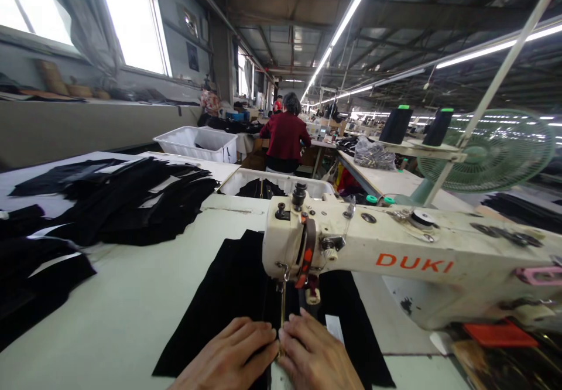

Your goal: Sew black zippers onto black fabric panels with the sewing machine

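A black fabric piece (211, 320) lies flat under the head of a white sewing machine (281, 243). A gold-toothed zipper (283, 305) runs along its middle, from beneath the needle area toward me. My left hand (239, 349) is closed at the zipper's near end, fingertips pressed together at its left edge. From the right side, my right hand (314, 349) pinches the same end, with its other fingers resting on the cloth. Both hands are just in front of the presser foot, almost touching each other. A white paper label (334, 327) lies on the fabric beside my right hand.
Stacked black fabric pieces (132, 202) cover the left of the table (118, 308). Behind the machine is a white bin (307, 186) holding black pieces. Thread cones (396, 125) and a green fan (487, 150) stand at right. A person in dark red (285, 135) sits ahead.
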